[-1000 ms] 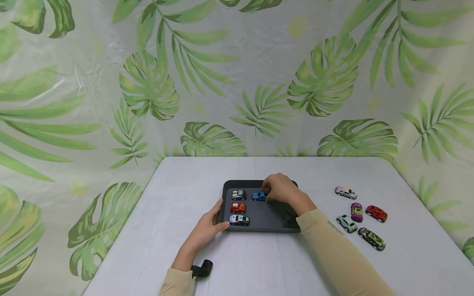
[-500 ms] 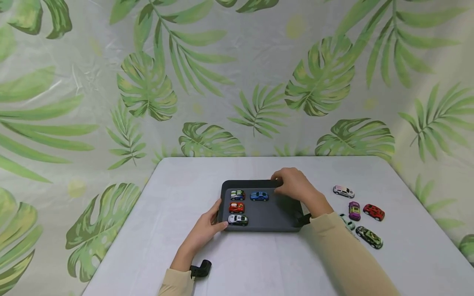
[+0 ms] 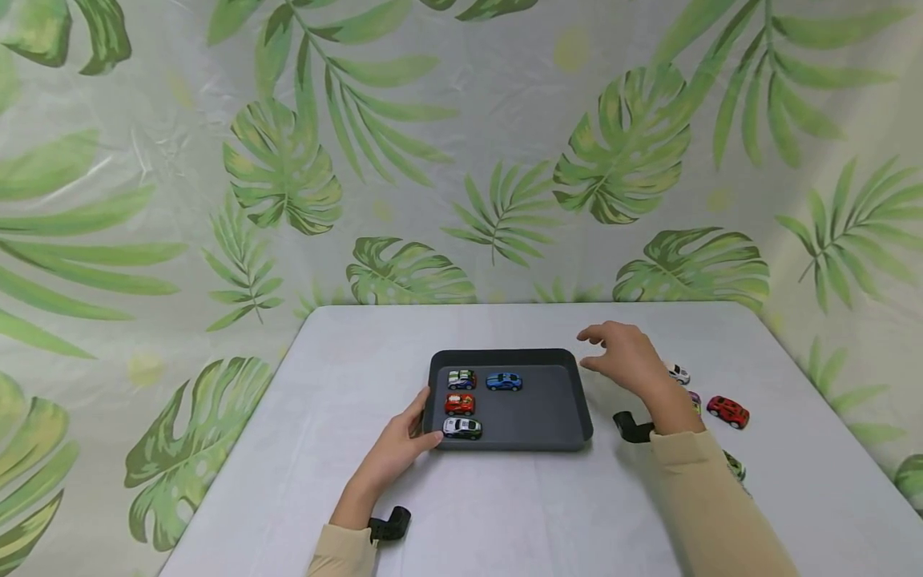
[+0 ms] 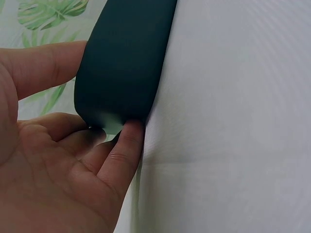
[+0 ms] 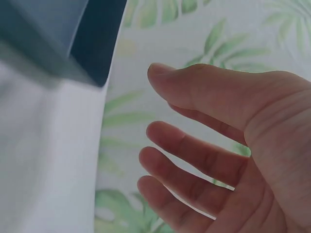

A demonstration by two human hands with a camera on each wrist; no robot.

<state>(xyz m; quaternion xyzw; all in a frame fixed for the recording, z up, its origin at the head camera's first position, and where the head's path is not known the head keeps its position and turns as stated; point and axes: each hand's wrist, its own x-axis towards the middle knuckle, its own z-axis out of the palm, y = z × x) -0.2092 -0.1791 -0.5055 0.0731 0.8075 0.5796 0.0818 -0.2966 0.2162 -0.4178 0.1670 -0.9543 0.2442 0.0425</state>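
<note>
A dark grey tray (image 3: 544,409) lies on the table. In its left part stand a white-and-green toy car (image 3: 461,380), a red toy car (image 3: 460,404) and a white-and-black toy car (image 3: 461,429) in a column. A blue toy car (image 3: 504,382) stands right of the top one. My left hand (image 3: 392,450) grips the tray's left edge; the left wrist view has thumb and fingers against the tray's wall (image 4: 126,53). Past the tray's right rim, my right hand (image 3: 626,361) hovers with loosely bent, spread fingers, holding nothing, as the right wrist view confirms.
To the right, another red toy car (image 3: 728,412) sits on the white table (image 3: 360,344). Parts of a white car (image 3: 679,373), a purple car (image 3: 695,401) and a camouflage car (image 3: 734,465) show around my right arm. A leaf-print cloth (image 3: 411,160) hangs behind.
My right hand has let go of the blue car and moved right, out of the tray. The blue car stays in the tray. My left hand keeps its place.
</note>
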